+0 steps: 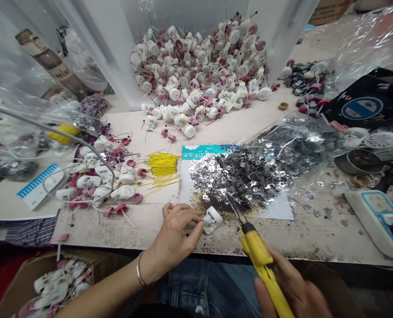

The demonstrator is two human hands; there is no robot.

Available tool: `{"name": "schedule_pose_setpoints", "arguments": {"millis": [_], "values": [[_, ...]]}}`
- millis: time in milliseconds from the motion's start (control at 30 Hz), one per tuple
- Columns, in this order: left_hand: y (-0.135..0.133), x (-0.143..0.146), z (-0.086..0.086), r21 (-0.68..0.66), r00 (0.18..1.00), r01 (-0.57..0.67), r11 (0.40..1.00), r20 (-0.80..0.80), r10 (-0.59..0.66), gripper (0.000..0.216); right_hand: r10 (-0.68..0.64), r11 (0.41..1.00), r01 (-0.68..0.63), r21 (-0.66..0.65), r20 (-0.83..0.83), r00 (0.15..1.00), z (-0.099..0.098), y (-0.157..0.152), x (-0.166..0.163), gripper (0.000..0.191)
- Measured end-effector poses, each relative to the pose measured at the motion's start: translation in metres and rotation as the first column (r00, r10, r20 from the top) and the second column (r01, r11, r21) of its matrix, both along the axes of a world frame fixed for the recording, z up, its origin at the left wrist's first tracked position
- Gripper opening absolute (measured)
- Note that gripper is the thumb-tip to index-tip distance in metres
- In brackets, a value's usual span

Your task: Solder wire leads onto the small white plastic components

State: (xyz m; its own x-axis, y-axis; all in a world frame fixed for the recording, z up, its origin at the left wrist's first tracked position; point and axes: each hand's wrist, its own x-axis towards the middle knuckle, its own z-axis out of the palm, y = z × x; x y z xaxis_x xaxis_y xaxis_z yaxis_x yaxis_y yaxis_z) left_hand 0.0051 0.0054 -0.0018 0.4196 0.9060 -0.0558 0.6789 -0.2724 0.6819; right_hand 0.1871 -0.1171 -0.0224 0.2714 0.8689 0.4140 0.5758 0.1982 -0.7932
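My left hand (179, 232) pinches a small white plastic housing (213, 221) between thumb and fingers, just above the near edge of the table. In my right hand (292, 282) is a yellow electric screwdriver (258, 251), its metal shaft pointing up and left. The tip of the shaft is over the near side of a heap of small shiny metal plates (213, 170) and dark small parts (246, 176), too fine to tell apart. Under the heap lies a white and teal sheet (279, 212). The screwdriver and the housing are apart.
Yellow wires (163, 164) lie left of the sheet, beside white and pink parts (123, 191). A clear bin (117, 53) at the back spills many similar pieces. A plastic bag (302, 137) and a white-blue device (372, 221) are at right; a cardboard box (24, 278) stands lower left.
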Motion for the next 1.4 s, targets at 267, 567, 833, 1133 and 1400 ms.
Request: {"name": "schedule_pose_setpoints", "arguments": {"millis": [267, 567, 833, 1133, 1400], "values": [[0.003, -0.009, 0.0, -0.037, 0.996, 0.09, 0.995, -0.02, -0.09, 0.006, 0.088, 0.968, -0.108, 0.225, 0.095, 0.992, -0.03, 0.071, -0.021, 0.022], [0.042, 0.006, -0.01, -0.01, 0.972, 0.115, 0.993, -0.206, -0.114, 0.014, 0.028, 0.987, -0.02, 0.161, -0.048, 0.998, -0.027, 0.056, -0.023, 0.021], [0.047, 0.012, 0.009, -0.112, 0.863, 0.219, 0.969, -0.441, -0.246, 0.022, -0.095, 0.978, 0.094, 0.186, -0.006, 0.995, -0.023, 0.041, -0.007, 0.023], [0.05, 0.009, -0.003, -0.064, 0.916, 0.102, 0.993, -0.384, -0.119, 0.02, 0.235, 0.971, -0.233, 0.054, -0.029, 0.972, -0.014, 0.038, 0.02, 0.041], [0.047, 0.013, -0.006, -0.034, 0.902, 0.096, 0.995, -0.419, -0.102, 0.02, 0.343, 0.939, -0.342, -0.016, 0.061, 0.937, -0.013, 0.037, 0.025, 0.046]]}}
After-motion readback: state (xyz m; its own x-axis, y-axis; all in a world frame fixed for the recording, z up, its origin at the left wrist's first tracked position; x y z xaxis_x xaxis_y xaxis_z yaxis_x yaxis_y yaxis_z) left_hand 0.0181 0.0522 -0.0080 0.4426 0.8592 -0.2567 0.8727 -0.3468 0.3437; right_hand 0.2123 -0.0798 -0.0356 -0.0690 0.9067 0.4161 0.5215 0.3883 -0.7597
